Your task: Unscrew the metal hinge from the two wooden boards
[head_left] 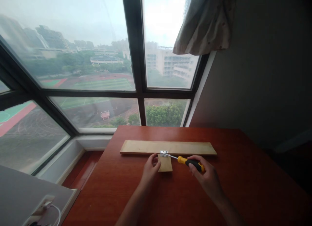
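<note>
- Screwdriver (182,159), yellow and black, is being gripped by the handle in the closed fingers of the right hand (207,175), which is being held at four o'clock from the metal plate (163,152).
- Its shaft is being pointed towards ten o'clock, its tip being brought to the plate; whether a screw is being met cannot be told.
- The short board (165,165) is being touched along its nine o'clock edge by the curled left hand (151,167); whether it is being pinched or only touched cannot be told.
- The plate is being overlapped onto both boards, the short one being placed at its six o'clock.
- The long board (143,147) is being laid from nine to three o'clock, the plate being set at its near edge.
- Both boards are being supported by the reddish table (117,193).
- Farther out, the table is being bordered by a dark window frame (138,57) at twelve, a curtain (204,28) being hung at one and a plug (47,205) being seated at eight.
</note>
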Demonstrator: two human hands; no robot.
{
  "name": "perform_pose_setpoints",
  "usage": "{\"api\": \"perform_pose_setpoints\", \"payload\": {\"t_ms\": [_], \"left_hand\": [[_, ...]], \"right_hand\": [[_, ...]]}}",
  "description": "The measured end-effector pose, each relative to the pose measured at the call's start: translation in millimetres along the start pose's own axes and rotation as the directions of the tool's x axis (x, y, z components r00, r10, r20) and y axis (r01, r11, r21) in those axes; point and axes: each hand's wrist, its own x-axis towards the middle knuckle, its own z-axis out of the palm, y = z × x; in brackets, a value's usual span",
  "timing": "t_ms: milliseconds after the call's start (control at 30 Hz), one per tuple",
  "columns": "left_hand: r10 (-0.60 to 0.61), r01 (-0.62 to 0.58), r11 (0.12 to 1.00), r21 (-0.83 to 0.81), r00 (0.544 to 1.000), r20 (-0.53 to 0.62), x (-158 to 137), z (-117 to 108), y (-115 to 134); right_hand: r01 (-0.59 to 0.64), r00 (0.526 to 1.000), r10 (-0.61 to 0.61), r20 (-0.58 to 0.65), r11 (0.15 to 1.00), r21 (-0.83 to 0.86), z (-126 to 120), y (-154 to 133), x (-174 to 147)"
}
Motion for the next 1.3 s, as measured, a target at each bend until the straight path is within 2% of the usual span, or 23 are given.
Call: {"api": "perform_pose_setpoints", "payload": {"t_ms": [167,300,633,900,1033,1167,1300], "left_hand": [[-0.186,0.192,0.937,-0.291,0.981,0.049,-11.9,16.6,0.9],[-0.222,0.252,0.867,-0.43,0.968,0.119,-17.8,23.9,4.9],[-0.218,0.25,0.842,-0.478,0.968,0.122,-15.8,27.5,-0.7],[-0.189,0.246,0.8,-0.548,0.969,0.159,-18.0,25.8,-0.4],[-0.181,0.238,0.792,-0.562,0.971,0.156,-16.7,26.4,-5.6],[-0.173,0.22,0.806,-0.549,0.975,0.136,-17.0,27.5,-8.5],[-0.151,0.2,0.821,-0.536,0.979,0.133,-17.6,28.1,-8.4]], "right_hand": [[0.033,0.999,-0.033,0.02,0.999,-0.022,-3.2,-8.6,4.8],[0.046,0.999,-0.045,0.022,0.998,-0.05,-4.0,-12.4,8.8],[0.101,0.992,-0.092,0.084,0.987,-0.122,-3.4,-26.6,10.3],[0.11,0.989,-0.094,0.116,0.983,-0.15,-1.6,-22.5,9.2],[0.163,0.981,-0.139,0.136,0.969,-0.186,-2.2,-28.3,8.9],[0.244,0.965,-0.203,0.165,0.926,-0.289,1.0,-41.0,11.3],[0.342,0.939,-0.271,0.213,0.805,-0.485,12.0,-63.2,21.7]]}}
